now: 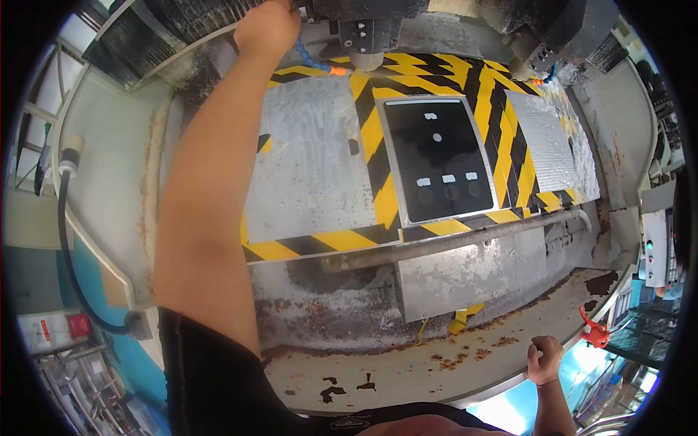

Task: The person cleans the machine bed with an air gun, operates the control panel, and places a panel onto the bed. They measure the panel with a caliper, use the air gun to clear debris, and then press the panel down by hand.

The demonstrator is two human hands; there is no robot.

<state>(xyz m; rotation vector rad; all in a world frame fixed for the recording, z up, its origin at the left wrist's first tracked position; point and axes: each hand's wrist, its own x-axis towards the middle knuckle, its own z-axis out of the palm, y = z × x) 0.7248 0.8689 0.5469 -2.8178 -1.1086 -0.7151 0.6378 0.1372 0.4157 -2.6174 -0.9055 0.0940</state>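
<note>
My left arm stretches far forward across the machine bed. My left hand [267, 30] is closed up beside the dark machine head, at the upper end of a blue segmented coolant hose [305, 55] with an orange nozzle; what its fingers hold is hidden. A machine spindle [366, 51] hangs just right of that hose. Below it lies a black rectangular panel [443, 163] with a pale edge and several small white-marked cutouts, flat on the bed. My right hand [545, 360] is curled into a fist beside the rusty front ledge, and I see nothing in it.
Yellow-and-black striped tape [320, 243] borders the metal bed plates [313, 160]. Another spindle [523, 67] hangs at the far right. Rust-stained ledge [465, 363] runs along the front. A red-orange spray gun [595, 330] hangs at the right edge; a black cable [69, 247] curves down the left wall.
</note>
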